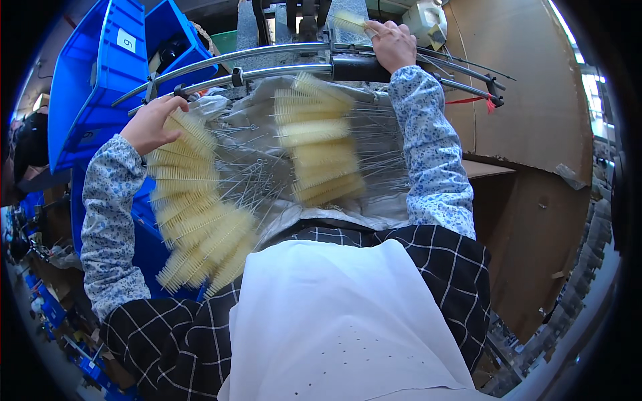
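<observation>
My right hand (394, 45) is raised at the far side, beyond the metal rails, its fingers pinched on a bottle brush (350, 22) with pale yellow bristles. That brush points left, toward the machine. At the left, my left hand (155, 124) reaches over the top of a fanned pile of yellow bottle brushes (194, 207), thumb and fingers apart. Whether it touches the top brush I cannot tell. A second stack of bottle brushes (319, 144) lies in the middle, slightly blurred. Thin wire stems ending in small loops (257, 175) stick out from the left pile.
Curved metal rails (281, 72) run across the far side, with a dark sleeve near my right wrist. Blue bins (100, 80) stand at the far left. Grey sheeting (247, 107) lies beneath the brushes. Large cardboard (521, 87) rises at the right, near a white container (425, 23).
</observation>
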`<move>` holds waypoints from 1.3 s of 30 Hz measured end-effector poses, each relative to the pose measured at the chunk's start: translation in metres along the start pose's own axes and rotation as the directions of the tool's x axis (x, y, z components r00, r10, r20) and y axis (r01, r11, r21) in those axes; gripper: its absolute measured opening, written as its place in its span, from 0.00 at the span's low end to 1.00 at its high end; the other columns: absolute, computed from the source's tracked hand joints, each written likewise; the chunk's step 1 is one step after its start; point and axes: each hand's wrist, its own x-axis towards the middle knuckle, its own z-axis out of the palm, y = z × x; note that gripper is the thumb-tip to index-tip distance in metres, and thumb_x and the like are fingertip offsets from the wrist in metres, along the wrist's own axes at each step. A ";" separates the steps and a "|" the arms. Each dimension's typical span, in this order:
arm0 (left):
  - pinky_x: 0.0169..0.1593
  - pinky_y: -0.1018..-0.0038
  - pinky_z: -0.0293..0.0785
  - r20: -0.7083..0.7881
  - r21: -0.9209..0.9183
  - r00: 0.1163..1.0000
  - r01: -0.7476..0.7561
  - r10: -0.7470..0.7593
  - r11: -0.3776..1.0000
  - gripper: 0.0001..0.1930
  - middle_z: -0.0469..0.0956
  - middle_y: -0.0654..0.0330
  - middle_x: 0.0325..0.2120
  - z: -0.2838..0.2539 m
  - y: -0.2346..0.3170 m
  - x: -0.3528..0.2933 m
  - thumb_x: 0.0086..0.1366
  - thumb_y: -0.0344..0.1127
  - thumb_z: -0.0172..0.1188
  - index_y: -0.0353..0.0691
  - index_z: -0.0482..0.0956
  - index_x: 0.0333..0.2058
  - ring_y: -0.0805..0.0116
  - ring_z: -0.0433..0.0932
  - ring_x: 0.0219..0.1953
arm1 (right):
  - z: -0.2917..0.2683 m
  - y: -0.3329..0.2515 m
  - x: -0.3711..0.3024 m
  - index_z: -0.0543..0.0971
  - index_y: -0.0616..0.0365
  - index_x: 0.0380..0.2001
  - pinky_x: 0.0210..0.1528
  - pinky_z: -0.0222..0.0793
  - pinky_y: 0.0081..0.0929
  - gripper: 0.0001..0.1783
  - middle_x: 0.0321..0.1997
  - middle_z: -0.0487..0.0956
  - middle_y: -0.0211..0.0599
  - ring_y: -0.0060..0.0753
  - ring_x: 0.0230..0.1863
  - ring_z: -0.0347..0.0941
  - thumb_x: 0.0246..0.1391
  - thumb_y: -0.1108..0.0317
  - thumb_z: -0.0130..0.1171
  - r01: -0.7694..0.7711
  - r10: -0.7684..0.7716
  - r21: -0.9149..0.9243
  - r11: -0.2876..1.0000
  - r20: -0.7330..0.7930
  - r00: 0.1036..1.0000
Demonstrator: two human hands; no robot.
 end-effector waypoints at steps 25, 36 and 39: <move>0.38 0.84 0.63 -0.307 -0.636 0.952 -0.221 0.021 0.739 0.17 0.62 0.67 0.33 -0.063 -0.006 -0.048 0.47 0.26 0.48 0.40 0.63 0.39 0.81 0.63 0.35 | 0.010 0.003 0.013 0.72 0.34 0.43 0.46 0.53 0.35 0.15 0.38 0.71 0.24 0.31 0.44 0.61 0.51 0.59 0.46 0.094 -0.094 0.043 0.995 -0.003 0.996; 0.41 0.82 0.63 -0.340 -0.603 0.938 -0.272 0.068 0.750 0.16 0.63 0.66 0.34 -0.066 0.021 -0.036 0.49 0.24 0.48 0.37 0.64 0.40 0.79 0.64 0.36 | 0.014 0.031 0.009 0.68 0.46 0.48 0.49 0.46 0.38 0.24 0.46 0.67 0.35 0.38 0.50 0.53 0.44 0.56 0.52 -0.101 0.086 -0.069 0.992 -0.188 0.978; 0.41 0.82 0.63 -0.377 -0.572 0.924 -0.286 0.063 0.769 0.16 0.63 0.66 0.35 -0.068 0.015 -0.040 0.49 0.23 0.49 0.37 0.64 0.40 0.78 0.64 0.36 | 0.015 0.041 -0.002 0.70 0.49 0.45 0.50 0.50 0.40 0.22 0.47 0.68 0.34 0.37 0.50 0.57 0.43 0.60 0.51 -0.127 0.134 0.067 0.990 -0.117 0.984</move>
